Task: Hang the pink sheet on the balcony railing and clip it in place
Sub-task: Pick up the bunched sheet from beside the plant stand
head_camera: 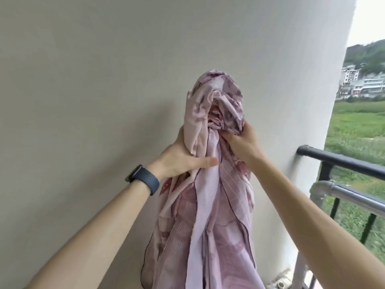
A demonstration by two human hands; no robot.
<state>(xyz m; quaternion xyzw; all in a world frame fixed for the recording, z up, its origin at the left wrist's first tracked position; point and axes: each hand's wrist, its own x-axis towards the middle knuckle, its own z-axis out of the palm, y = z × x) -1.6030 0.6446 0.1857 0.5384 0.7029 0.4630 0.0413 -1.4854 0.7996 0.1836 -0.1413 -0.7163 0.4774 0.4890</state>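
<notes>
The pink patterned sheet (pixel 210 215) hangs bunched in a long bundle in front of the white wall, held up at arm's length. My left hand (pixel 181 158), with a dark watch on the wrist, grips the bundle from the left, thumb across the front. My right hand (pixel 242 142) clutches a wad of the fabric on the right, just under the crumpled top. The black balcony railing (pixel 341 160) runs at the right, well apart from the sheet. No clip is visible.
A silver metal bar (pixel 354 195) runs just below and inside the black rail. The white wall (pixel 104 80) fills the left and centre. Beyond the railing lie a green field and distant buildings. Pipe fittings sit on the floor at the bottom right.
</notes>
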